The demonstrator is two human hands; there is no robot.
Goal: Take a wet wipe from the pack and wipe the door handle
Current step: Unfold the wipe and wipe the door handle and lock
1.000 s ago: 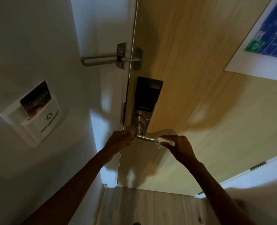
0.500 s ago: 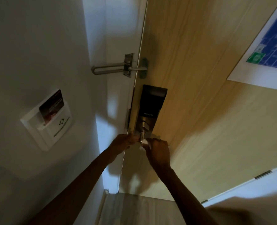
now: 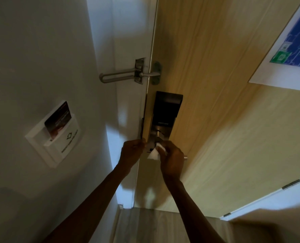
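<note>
Right hand (image 3: 172, 162) has slid inward along the door handle (image 3: 185, 157) since a second ago. It was out at the free end then; now it sits at the inner end, tight against the lock (image 3: 165, 116). Left hand (image 3: 130, 153) hasn't shifted, same spot at the door (image 3: 224, 120) edge beside the lock plate.

State now:
- **Right hand:** fingers are curled over the lever, pinching the wet wipe (image 3: 154, 154) against it.
- **Wipe:** bunched, with a white corner hanging loose below the hand, close to the spindle.
- **Handle:** only the far tip and the spindle show; the rest is under the hand.
- **Left hand:** fingers are curled in toward the door edge. Can't tell whether they clamp it or just rest there. Looks like bracing.
- **Pack:** not in view.

Step, my read: wipe already taken, wiping under way, roughly one pass from tip to root done. Well into the task, not clearly finished.

Next move, as I'd judge it: run back out toward the tip, or rotate the grip to catch the underside and the spindle collar. That needs the wipe kept wrapped round the bar with a light squeeze. It also needs no downward load, or the lever drops and the door unlatches. The loose corner could snag at the lock plate. Left hand should hold the door steady.
</note>
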